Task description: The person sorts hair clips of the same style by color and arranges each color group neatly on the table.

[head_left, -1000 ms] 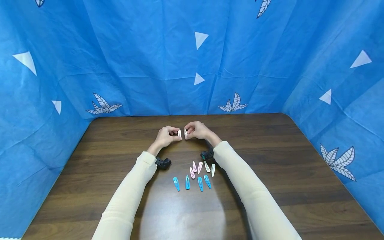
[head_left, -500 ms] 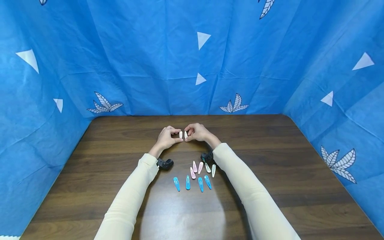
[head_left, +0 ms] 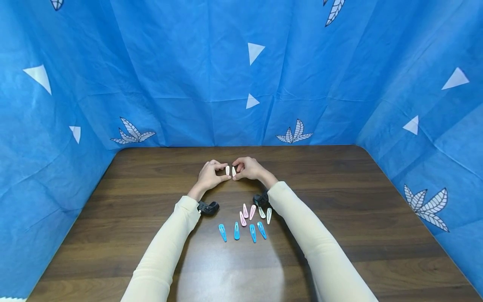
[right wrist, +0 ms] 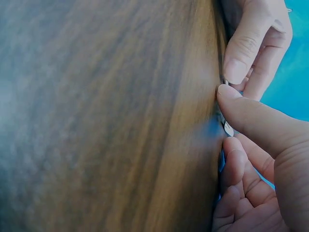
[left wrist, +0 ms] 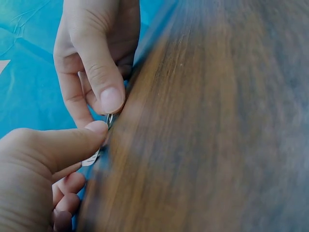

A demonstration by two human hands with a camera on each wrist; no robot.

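Near the far part of the table, my left hand pinches a pale snap hair clip between thumb and fingers. Facing it, my right hand pinches a second pale hair clip. Both clips stand side by side with a small gap in the head view. In the left wrist view the left thumb covers much of its clip, and the other hand's fingertips are close by. From the right wrist only the end of a clip shows beside the right thumb.
On the brown wooden table, nearer the body, lie three pink hair clips, two pale ones beside the right wrist, and a row of several blue clips. A blue curtain closes off the back and sides.
The left hand has shifted slightly right, bringing its clip closer to the right one. The right hand stays nearly in place. The clips on the table have not moved; the head view tilts a little.
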